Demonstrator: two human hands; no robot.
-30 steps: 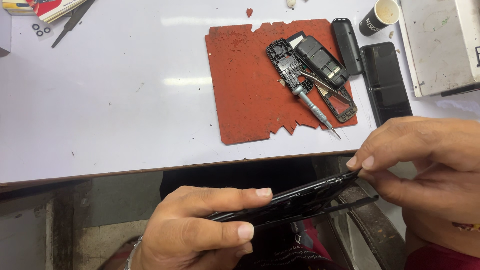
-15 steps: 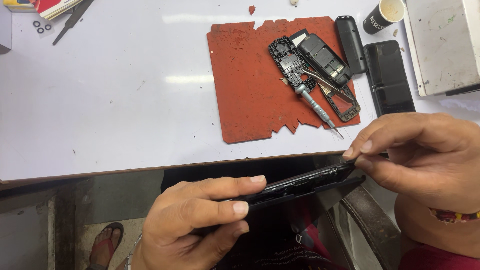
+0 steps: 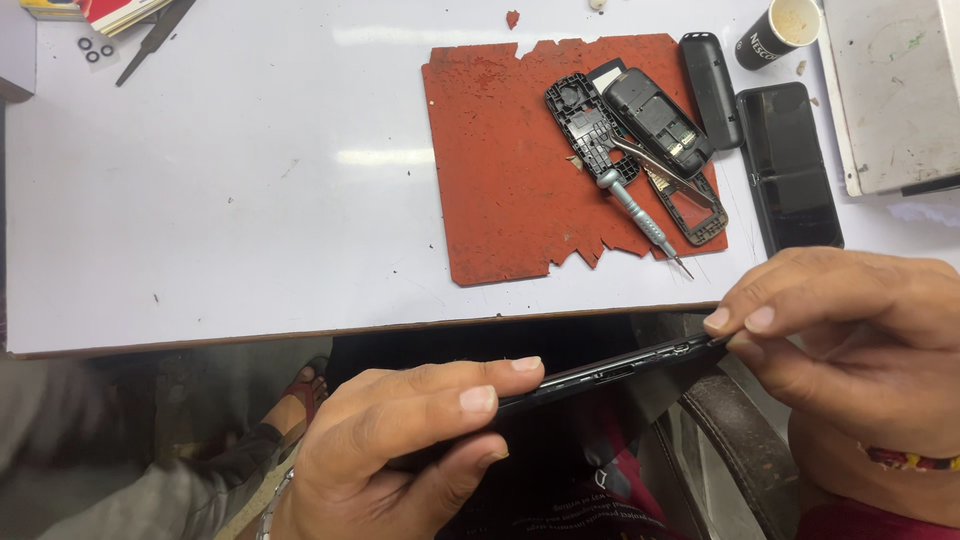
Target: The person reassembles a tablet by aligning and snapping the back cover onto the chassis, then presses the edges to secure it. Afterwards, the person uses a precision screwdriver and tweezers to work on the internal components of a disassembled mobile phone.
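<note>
I hold a thin black phone (image 3: pixel 610 375) edge-on below the table's front edge, over my lap. My left hand (image 3: pixel 400 445) wraps around its left end, fingers along the top edge. My right hand (image 3: pixel 850 340) pinches its right end between thumb and fingertips. The two halves of the phone lie closed together along the visible edge.
On the white table (image 3: pixel 250 200) lies a ragged red mat (image 3: pixel 500 170) with black phone shell parts (image 3: pixel 640 125), a grey screwdriver (image 3: pixel 640 220) and tweezers. A black phone (image 3: pixel 790 165), a dark slim case (image 3: pixel 708 88), a paper cup (image 3: pixel 780 30) and a grey box (image 3: pixel 890 90) sit at right.
The gap between the phone's two halves, open a second ago, has closed. My view has shifted slightly.
</note>
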